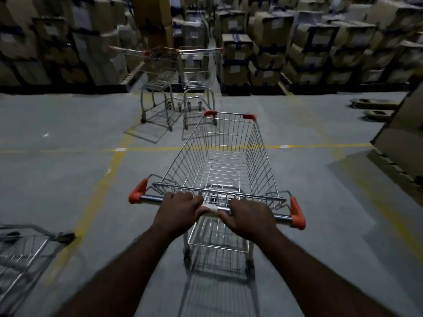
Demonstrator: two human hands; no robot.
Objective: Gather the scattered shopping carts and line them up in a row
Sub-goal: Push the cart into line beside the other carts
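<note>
Grey concrete floor (68, 179), yellow lines; stacked cardboard boxes (270, 30) behind, light dim. Left hand (180, 208) and right hand (248, 216): fingers clenched round handle bar (151, 198) of near cart (258, 156), mid-floor. Far left cart (160, 78) and far right cart (194, 78) side by side ahead, by the boxes. Fourth cart (23, 248) cut off lower left. Box labels blurred, unreadable.

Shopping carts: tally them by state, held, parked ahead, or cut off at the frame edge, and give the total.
Held cart: 1
Parked ahead, left cart and right cart: 2
Edge cart, lower left: 1
Total: 4
</note>
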